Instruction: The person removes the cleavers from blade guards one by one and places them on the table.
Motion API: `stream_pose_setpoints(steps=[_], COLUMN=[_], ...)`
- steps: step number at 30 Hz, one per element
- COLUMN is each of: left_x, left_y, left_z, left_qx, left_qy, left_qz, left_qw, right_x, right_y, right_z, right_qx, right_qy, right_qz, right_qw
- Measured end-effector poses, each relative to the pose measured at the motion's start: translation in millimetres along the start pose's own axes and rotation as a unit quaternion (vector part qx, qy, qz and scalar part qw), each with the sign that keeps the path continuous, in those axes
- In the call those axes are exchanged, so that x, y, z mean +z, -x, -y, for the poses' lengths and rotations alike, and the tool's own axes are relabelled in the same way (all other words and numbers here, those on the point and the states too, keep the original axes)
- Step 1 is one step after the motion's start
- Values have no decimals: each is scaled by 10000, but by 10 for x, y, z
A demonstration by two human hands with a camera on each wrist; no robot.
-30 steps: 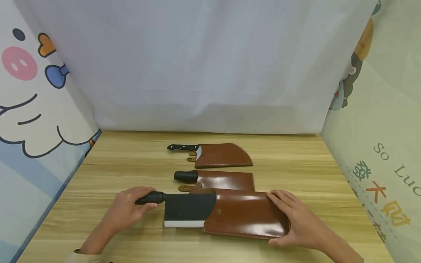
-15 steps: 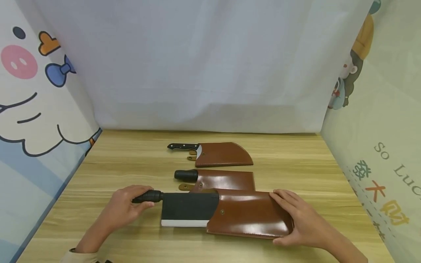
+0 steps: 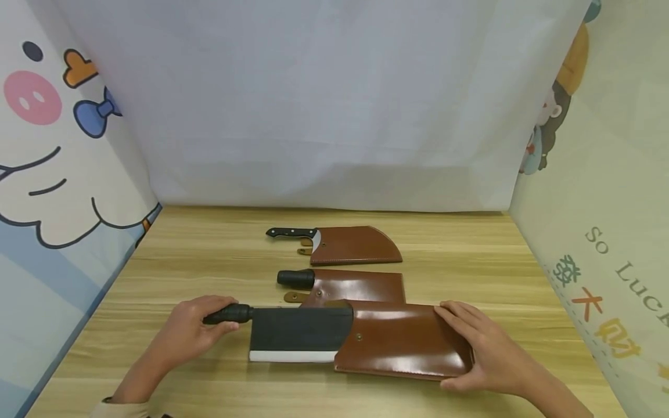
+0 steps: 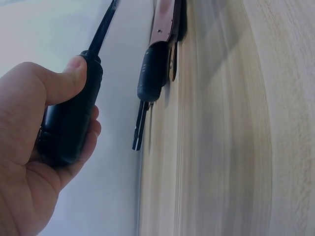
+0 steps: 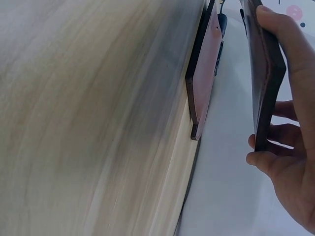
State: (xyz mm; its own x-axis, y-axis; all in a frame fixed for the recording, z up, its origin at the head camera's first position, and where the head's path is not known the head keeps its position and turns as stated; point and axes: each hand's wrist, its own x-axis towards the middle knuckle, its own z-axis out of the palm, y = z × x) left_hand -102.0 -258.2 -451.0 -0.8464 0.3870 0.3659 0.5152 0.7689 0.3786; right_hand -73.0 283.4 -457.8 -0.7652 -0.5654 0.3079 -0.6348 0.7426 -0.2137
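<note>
A cleaver (image 3: 298, 330) with a dark blade and a pale edge is held up over the table, its front part inside a brown leather sheath (image 3: 405, 339). My left hand (image 3: 190, 331) grips the black handle (image 4: 71, 118), thumb along its side in the left wrist view. At the far end of the sheath, my right hand (image 3: 486, 348) holds it between thumb and fingers. The right wrist view shows the fingers around the sheath's end (image 5: 268, 83). The blade's tip is hidden in the leather.
Behind lies a second sheathed cleaver (image 3: 360, 284), partly covered by the held sheath. Farther back rests a third sheathed knife (image 3: 355, 247) with a riveted black handle. They lie on a wood-grain table (image 3: 183, 255) bounded by a white cloth (image 3: 329, 116) and printed side panels.
My left hand has drawn the cleaver a little to the left. My right hand has moved the sheath slightly right, so more blade shows between them.
</note>
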Motion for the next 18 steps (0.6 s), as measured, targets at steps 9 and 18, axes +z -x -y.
stream_pose_setpoints(steps=[9,18], left_x=[-94,-144], left_y=[28,78], left_z=[16,49], left_qx=[67,14], left_qy=[40,-24], left_qz=[-79,-44], left_qw=[9999,10000], right_x=[-99,-146], right_y=[54,103], right_z=[19,-4], right_qx=[-99,-176], right_qy=[204,62], right_qz=[-122,-188], right_qw=[9997,9996])
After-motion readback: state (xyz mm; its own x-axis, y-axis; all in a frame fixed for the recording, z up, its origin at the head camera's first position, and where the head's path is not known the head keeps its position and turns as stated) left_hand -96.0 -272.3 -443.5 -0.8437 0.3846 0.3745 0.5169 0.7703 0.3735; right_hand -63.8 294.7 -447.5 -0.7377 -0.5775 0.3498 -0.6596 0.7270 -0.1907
